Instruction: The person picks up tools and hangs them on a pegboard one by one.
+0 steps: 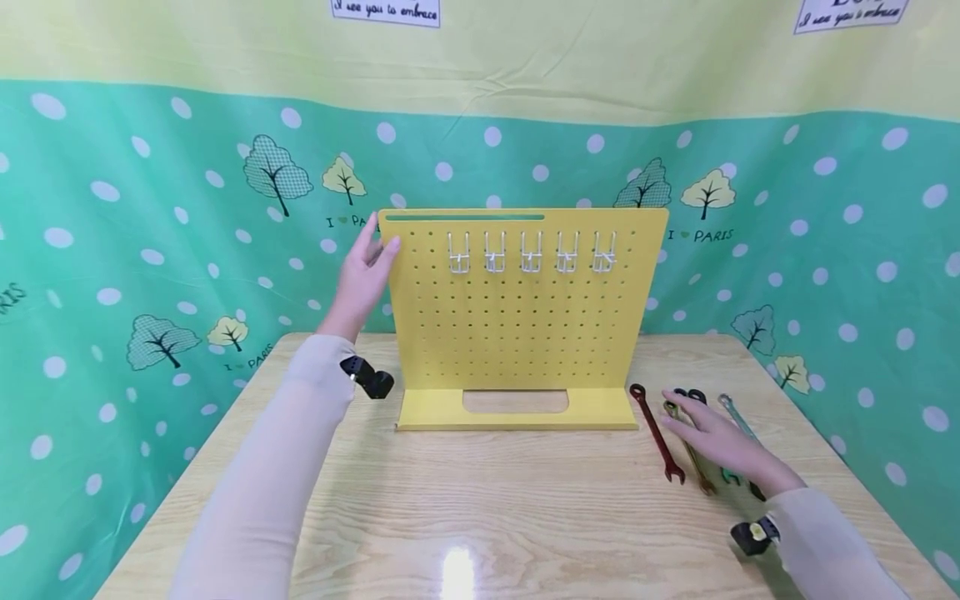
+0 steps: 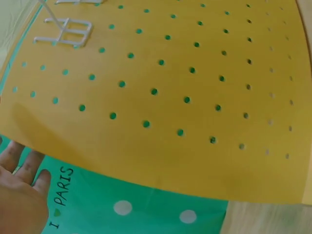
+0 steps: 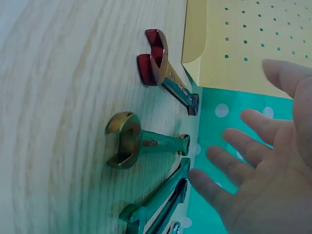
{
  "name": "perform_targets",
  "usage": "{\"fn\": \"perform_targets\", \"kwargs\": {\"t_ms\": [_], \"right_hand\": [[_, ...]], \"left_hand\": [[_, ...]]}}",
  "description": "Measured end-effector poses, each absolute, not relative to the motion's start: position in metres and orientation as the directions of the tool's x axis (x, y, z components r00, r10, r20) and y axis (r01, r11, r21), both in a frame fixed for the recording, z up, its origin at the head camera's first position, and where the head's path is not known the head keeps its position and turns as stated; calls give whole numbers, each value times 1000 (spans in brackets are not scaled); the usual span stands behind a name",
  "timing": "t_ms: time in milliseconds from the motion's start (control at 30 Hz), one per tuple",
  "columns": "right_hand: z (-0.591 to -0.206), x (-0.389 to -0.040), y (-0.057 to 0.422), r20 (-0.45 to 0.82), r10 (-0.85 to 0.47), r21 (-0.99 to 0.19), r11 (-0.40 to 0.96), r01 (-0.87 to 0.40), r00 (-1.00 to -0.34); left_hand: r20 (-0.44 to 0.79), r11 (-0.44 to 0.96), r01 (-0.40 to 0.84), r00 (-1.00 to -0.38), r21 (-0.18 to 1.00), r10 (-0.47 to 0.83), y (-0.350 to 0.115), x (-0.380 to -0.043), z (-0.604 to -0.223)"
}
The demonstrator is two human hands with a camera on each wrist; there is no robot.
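My left hand (image 1: 363, 271) is at the upper left corner of a yellow pegboard (image 1: 517, 333), pinching its side edge, the thumb over the front face. In the left wrist view, the fingertips of the left hand (image 2: 22, 200) go behind that edge. Extended and spread, my right hand (image 1: 716, 437) hovers over combination wrenches lying on the table. A red wrench (image 1: 658, 435) lies left of it; a gold wrench (image 1: 693, 454) is partly under the fingers. In the right wrist view, the right hand (image 3: 265, 170) holds nothing and a green wrench (image 3: 163, 192) lies below the gold one.
A row of several white wire hooks (image 1: 531, 254) hangs near the board's top. The board's yellow base (image 1: 435, 408) rests on the wooden table (image 1: 480, 500). To the right lies a silvery wrench (image 1: 738, 417). A patterned green curtain (image 1: 187, 250) surrounds the table.
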State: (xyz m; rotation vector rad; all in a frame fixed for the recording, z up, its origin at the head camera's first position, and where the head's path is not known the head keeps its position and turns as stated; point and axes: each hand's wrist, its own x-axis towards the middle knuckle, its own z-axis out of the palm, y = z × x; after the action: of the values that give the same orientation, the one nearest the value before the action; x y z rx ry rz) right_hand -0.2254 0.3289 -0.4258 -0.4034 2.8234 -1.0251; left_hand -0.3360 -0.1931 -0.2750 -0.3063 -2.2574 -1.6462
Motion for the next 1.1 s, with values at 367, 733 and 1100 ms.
{"fn": "perform_targets", "kwargs": {"t_ms": [367, 733, 1100], "right_hand": [[-429, -227, 329, 8, -257, -662, 723, -198, -966], [-428, -228, 320, -44, -229, -711, 691, -130, -972], [-438, -241, 314, -120, -136, -741, 672, -3, -984]], "left_hand": [[415, 229, 371, -891, 900, -186, -186, -345, -258], [457, 223, 407, -849, 886, -266, -178, -348, -255], [373, 126, 352, -872, 928, -315, -175, -354, -254]]}}
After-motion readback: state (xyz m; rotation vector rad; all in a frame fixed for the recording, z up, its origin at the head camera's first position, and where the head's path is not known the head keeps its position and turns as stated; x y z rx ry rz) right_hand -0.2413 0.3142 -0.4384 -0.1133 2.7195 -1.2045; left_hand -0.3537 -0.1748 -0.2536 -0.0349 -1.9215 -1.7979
